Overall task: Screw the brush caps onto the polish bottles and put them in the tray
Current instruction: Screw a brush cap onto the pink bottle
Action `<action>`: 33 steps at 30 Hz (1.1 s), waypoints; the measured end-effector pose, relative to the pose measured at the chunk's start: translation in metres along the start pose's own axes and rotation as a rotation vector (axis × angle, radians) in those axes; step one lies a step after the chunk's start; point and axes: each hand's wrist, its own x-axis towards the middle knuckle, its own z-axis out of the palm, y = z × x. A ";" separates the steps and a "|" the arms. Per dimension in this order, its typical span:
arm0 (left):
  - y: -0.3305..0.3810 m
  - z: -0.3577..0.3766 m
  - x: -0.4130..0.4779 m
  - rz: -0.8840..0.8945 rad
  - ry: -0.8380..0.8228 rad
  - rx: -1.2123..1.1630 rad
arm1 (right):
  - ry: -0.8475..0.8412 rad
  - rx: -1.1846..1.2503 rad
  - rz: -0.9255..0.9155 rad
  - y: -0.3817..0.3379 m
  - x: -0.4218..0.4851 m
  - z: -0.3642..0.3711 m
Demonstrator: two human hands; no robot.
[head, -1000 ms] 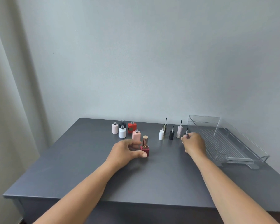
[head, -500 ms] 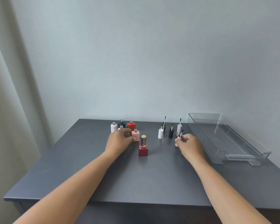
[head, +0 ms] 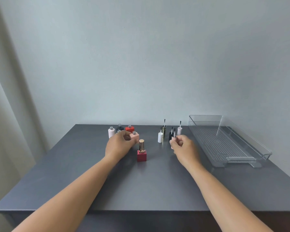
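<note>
My left hand (head: pixel 119 144) grips the open pink square bottle (head: pixel 135 136) at the table's back left. My right hand (head: pixel 184 146) holds a pink brush cap (head: pixel 173 138), brush pointing up. A dark red square bottle (head: pixel 141 155) with a gold cap screwed on stands between my hands. Behind my left hand stand open bottles: pale pink (head: pixel 111 132), black (head: pixel 119 127), red (head: pixel 129 128); a fourth is mostly hidden. Loose caps stand brush-up: white (head: pixel 160 137), gold (head: pixel 164 130), black (head: pixel 170 135), pale pink (head: pixel 179 130). The clear tray (head: pixel 224 156) lies at the right.
The grey table (head: pixel 141 186) ends at a front edge near me. A grey wall rises right behind the bottles and the tray. A pale curtain (head: pixel 8 114) hangs at the left.
My left hand let go of the capped dark red bottle and moved back to the pink square bottle. My right hand picked up the pink brush cap and carried it slightly left.
</note>
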 end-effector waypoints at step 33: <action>0.017 -0.025 0.011 0.008 0.029 -0.668 | -0.093 0.446 -0.191 -0.073 0.027 0.032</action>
